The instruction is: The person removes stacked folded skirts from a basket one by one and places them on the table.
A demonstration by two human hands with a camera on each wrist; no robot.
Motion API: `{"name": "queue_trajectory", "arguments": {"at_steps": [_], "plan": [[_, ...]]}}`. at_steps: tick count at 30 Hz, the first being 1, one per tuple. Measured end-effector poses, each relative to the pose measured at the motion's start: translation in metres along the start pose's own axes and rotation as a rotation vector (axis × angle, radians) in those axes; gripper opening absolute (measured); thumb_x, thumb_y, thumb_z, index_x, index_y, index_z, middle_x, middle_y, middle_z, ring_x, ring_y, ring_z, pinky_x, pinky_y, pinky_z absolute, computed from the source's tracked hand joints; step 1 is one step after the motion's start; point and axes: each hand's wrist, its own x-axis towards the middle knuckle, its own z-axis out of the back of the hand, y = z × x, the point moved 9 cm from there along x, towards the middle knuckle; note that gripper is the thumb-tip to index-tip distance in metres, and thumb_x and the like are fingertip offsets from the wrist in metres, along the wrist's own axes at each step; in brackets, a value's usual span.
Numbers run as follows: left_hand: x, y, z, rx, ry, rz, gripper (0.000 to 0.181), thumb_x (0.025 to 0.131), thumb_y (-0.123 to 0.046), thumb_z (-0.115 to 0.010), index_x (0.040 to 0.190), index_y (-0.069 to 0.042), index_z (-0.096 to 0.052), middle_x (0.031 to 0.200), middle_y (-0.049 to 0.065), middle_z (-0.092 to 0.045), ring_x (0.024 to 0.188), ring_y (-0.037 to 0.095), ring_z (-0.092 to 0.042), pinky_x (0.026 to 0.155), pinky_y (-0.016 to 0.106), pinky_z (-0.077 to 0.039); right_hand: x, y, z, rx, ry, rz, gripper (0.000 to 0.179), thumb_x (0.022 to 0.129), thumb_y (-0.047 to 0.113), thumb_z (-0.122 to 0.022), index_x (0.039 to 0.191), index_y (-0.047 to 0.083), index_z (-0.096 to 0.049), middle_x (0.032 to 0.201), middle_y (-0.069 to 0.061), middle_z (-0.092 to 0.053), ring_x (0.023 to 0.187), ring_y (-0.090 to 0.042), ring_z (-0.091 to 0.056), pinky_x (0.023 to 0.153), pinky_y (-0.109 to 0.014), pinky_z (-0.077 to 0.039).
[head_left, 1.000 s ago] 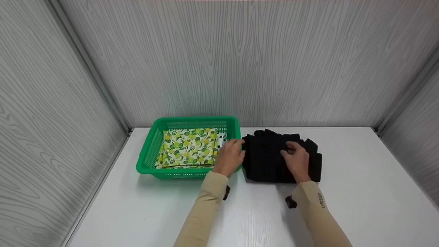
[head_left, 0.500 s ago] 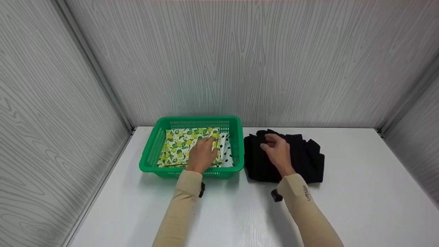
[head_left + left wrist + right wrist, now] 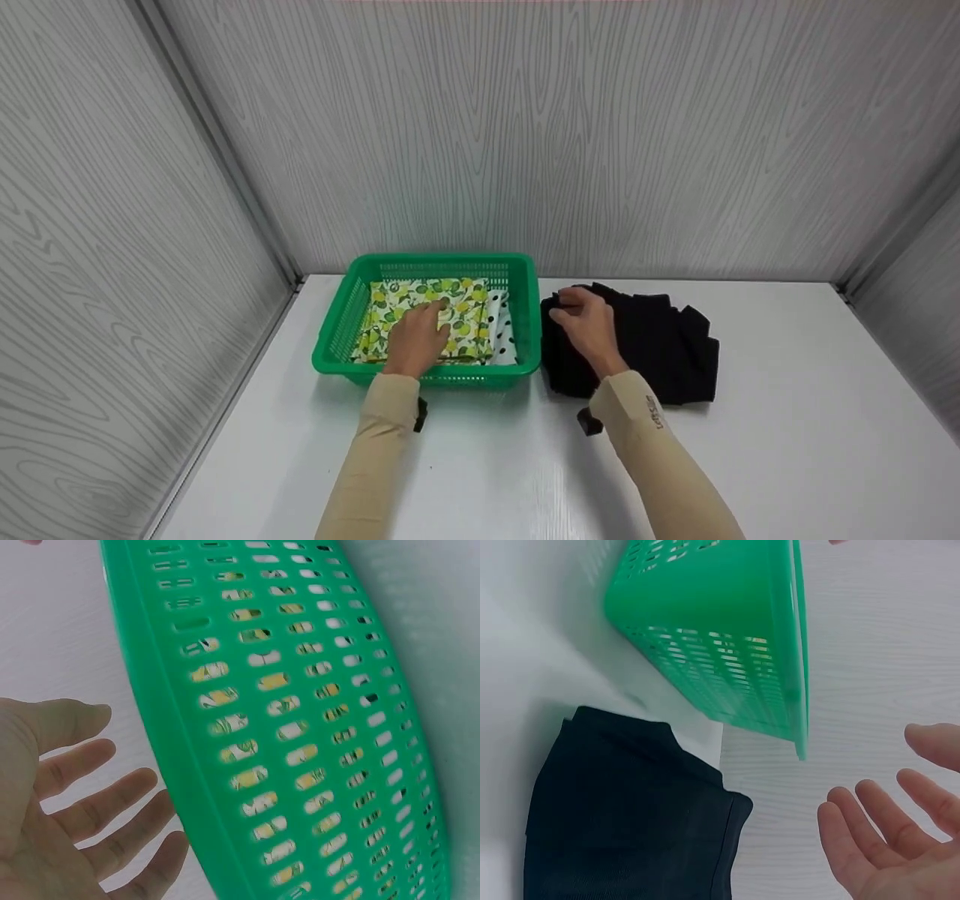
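Note:
My left hand [image 3: 418, 337] hovers over the near part of a green plastic basket [image 3: 526, 330]. Folded inside lies a cloth with a lemon print [image 3: 461, 319], and a white cloth with black dots [image 3: 503, 334] shows along its right side. In the left wrist view the fingers [image 3: 112, 802] are spread and relaxed beside the rim, holding nothing. My right hand [image 3: 589, 326] is above the left part of a folded black cloth [image 3: 660, 352]. The right wrist view shows that hand apart from both cloth and basket, its fingers [image 3: 889, 821] loosely bent around nothing.
The basket and the black cloth stand side by side on a white table [image 3: 495, 480], close to the grey wood-grain back wall [image 3: 480, 135]. Side panels rise at the left and right. Table surface extends in front and to the right of the cloth.
My left hand has moved left from the basket's right rim to over the lemon-print cloth. The right hand has shifted left across the black cloth. The view has turned slightly.

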Motion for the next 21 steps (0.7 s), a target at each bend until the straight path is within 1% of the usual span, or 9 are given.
{"name": "queue_trajectory", "arguments": {"at_steps": [3, 7, 10, 13, 16, 19, 21], "plan": [[0.001, 0.008, 0.004, 0.005, 0.010, 0.027, 0.028, 0.088, -0.015, -0.060, 0.113, -0.005, -0.063, 0.101, 0.015, -0.063, 0.078, 0.026, -0.061, 0.058, 0.038, -0.051, 0.001, 0.003, -0.008, -0.018, 0.021, -0.002, 0.031, 0.081, 0.007, -0.063, 0.110, -0.002, -0.062, 0.105, -0.017, -0.062, 0.094, -0.025, -0.060, 0.081, -0.038, -0.048], [0.004, 0.022, 0.008, 0.018, 0.038, 0.089, 0.027, 0.089, -0.018, -0.058, 0.113, -0.005, -0.062, 0.097, 0.014, -0.063, 0.074, 0.024, -0.061, 0.058, 0.038, -0.050, 0.002, 0.005, -0.018, -0.018, 0.031, -0.024, 0.029, 0.081, 0.006, -0.062, 0.109, -0.001, -0.063, 0.104, -0.015, -0.063, 0.094, -0.023, -0.060, 0.080, -0.037, -0.048], [0.006, 0.031, 0.011, 0.017, 0.052, 0.126, 0.028, 0.089, -0.018, -0.058, 0.114, -0.005, -0.062, 0.099, 0.015, -0.063, 0.075, 0.025, -0.061, 0.059, 0.040, -0.050, 0.003, 0.008, -0.025, -0.016, 0.038, -0.033, 0.028, 0.081, 0.005, -0.062, 0.108, 0.000, -0.064, 0.102, -0.015, -0.064, 0.093, -0.023, -0.060, 0.079, -0.037, -0.048], [0.007, 0.039, 0.014, -0.003, 0.062, 0.154, 0.028, 0.089, -0.017, -0.058, 0.114, -0.005, -0.062, 0.101, 0.015, -0.063, 0.079, 0.026, -0.061, 0.062, 0.042, -0.050, 0.003, 0.012, -0.034, -0.027, 0.042, -0.022, 0.026, 0.081, 0.005, -0.063, 0.106, 0.000, -0.065, 0.101, -0.014, -0.064, 0.092, -0.023, -0.060, 0.079, -0.037, -0.048], [0.009, 0.047, 0.015, -0.016, 0.069, 0.178, 0.030, 0.089, -0.016, -0.057, 0.116, -0.004, -0.062, 0.100, 0.015, -0.063, 0.076, 0.026, -0.061, 0.061, 0.042, -0.050, 0.004, 0.014, -0.042, -0.048, 0.046, -0.005, 0.024, 0.081, 0.006, -0.063, 0.105, 0.000, -0.066, 0.100, -0.013, -0.065, 0.092, -0.023, -0.060, 0.078, -0.036, -0.049], [0.011, 0.054, 0.013, -0.019, 0.088, 0.203, 0.032, 0.090, -0.016, -0.056, 0.118, -0.003, -0.060, 0.099, 0.016, -0.062, 0.070, 0.025, -0.060, 0.058, 0.041, -0.049, 0.004, 0.014, -0.051, -0.065, 0.054, -0.003, 0.023, 0.082, 0.007, -0.063, 0.105, 0.002, -0.066, 0.100, -0.012, -0.065, 0.092, -0.022, -0.060, 0.077, -0.036, -0.049], [0.011, 0.059, 0.012, -0.020, 0.100, 0.218, 0.033, 0.090, -0.017, -0.056, 0.119, -0.003, -0.059, 0.101, 0.016, -0.062, 0.072, 0.025, -0.061, 0.060, 0.042, -0.049, 0.003, 0.014, -0.057, -0.075, 0.062, -0.006, 0.023, 0.083, 0.007, -0.063, 0.105, 0.002, -0.066, 0.100, -0.011, -0.064, 0.091, -0.021, -0.060, 0.076, -0.036, -0.049]]}}
